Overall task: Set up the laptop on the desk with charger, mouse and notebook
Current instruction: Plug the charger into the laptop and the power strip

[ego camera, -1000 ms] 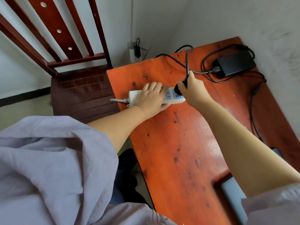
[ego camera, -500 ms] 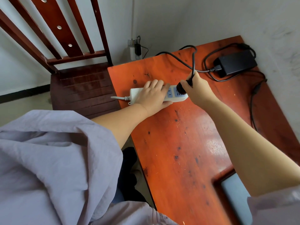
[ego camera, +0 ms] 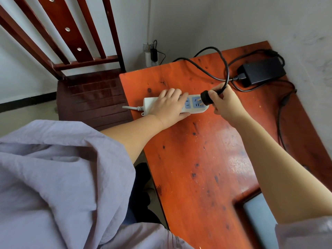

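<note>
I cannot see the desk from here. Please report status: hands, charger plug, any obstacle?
Left hand presses power strip flat on desk. Right hand grips charger plug, prongs bare, at end socket, not inserted. Socket unobstructed.

No readable text, label, brand, number or sign shows on anything.

A dark red wooden chair [ego camera: 93,97] stood at the upper left of the frame, its slatted back before a pale wall [ego camera: 197,18]. A wall socket [ego camera: 149,54] holding a black plug sat at top centre.
</note>
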Available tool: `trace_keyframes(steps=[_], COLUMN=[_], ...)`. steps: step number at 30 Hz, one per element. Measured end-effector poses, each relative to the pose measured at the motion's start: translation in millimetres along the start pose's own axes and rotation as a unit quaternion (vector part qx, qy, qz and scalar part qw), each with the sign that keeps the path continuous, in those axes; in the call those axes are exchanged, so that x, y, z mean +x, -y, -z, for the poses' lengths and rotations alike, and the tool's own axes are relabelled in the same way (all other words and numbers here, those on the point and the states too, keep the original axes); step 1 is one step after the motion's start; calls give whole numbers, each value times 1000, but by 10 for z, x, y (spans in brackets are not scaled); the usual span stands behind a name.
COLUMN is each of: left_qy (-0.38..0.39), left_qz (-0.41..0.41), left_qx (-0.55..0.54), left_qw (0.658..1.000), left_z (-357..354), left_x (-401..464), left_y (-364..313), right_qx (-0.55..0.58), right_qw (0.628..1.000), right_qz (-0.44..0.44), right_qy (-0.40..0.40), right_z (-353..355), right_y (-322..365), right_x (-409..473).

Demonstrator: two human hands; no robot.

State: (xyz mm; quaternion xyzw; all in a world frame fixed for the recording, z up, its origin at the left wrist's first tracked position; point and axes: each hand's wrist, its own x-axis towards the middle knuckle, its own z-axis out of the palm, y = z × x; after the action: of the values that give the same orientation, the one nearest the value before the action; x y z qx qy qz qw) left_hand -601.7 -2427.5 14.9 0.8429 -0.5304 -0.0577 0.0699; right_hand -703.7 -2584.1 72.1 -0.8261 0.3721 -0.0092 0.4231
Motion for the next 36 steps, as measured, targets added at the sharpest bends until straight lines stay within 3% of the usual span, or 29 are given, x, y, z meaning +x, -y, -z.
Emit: trace_keyframes(steps=[13, 26, 36], left_qy=[5, 0, -18], left_qz=[-2, -3, -14], left_qx=[7, 15, -2], left_qw=[1000, 1000, 1000], left_z=[10, -28, -47], left_x=[-3, 10, 9], left_y=[9, 22, 31], right_qx=[-40, -203, -173], right_qw=[996, 979, 984], right_qz=[41, 18, 43], right_qy=[-64, 1, -28], right_z=[-153, -228, -430], right_y=[102, 351, 162], right_x=[-38, 160, -54])
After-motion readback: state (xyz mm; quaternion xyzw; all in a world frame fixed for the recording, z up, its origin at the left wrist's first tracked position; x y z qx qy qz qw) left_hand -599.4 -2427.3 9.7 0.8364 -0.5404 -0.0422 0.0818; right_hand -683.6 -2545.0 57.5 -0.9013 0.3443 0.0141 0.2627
